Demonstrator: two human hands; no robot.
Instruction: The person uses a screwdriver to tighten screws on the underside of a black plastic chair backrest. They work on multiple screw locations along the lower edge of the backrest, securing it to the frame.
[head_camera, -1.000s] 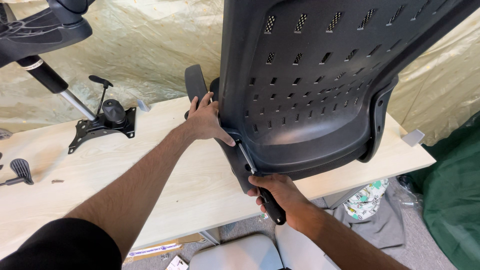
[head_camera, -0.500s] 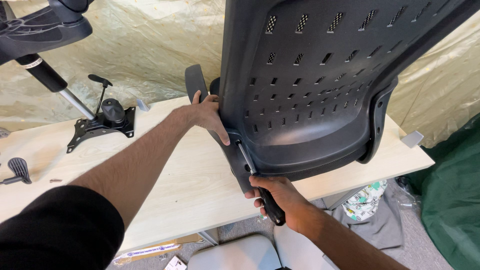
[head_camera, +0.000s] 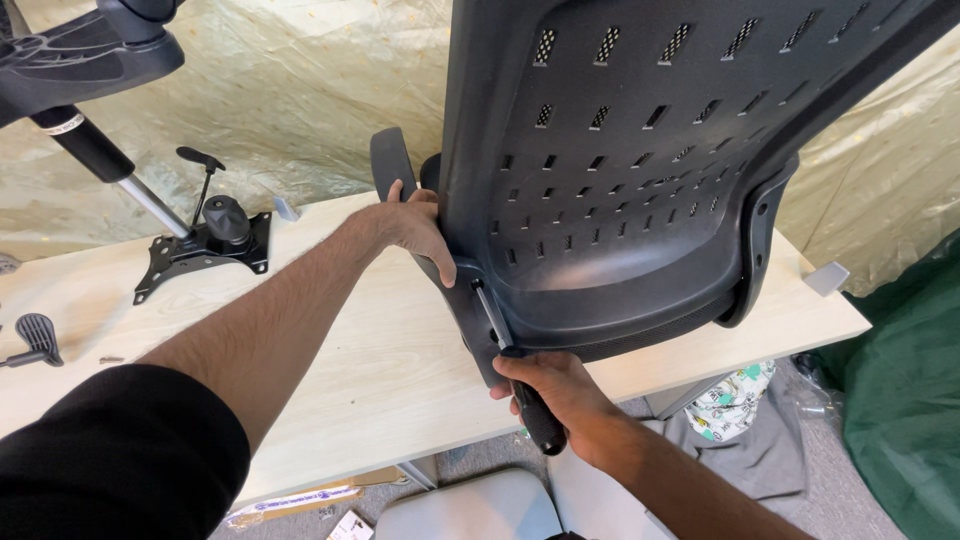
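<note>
A large black perforated plastic chair back (head_camera: 640, 170) stands upright on the light wooden table (head_camera: 330, 360). My left hand (head_camera: 410, 225) grips its left edge beside a black armrest bracket (head_camera: 392, 160). My right hand (head_camera: 550, 390) is closed on the black handle of a screwdriver (head_camera: 520, 375), whose metal shaft points up into the lower left corner of the chair back.
A black chair mechanism plate with lever (head_camera: 205, 240) lies at the table's back left. A gas-lift column and chair base (head_camera: 90, 90) lean overhead at the left. A small black knob (head_camera: 35, 340) rests at the left edge. Plastic sheeting hangs behind; bags and a grey cushion lie on the floor.
My left hand has slid slightly along the chair back's edge, and my left arm has come lower and closer. The right hand and screwdriver have stayed in place.
</note>
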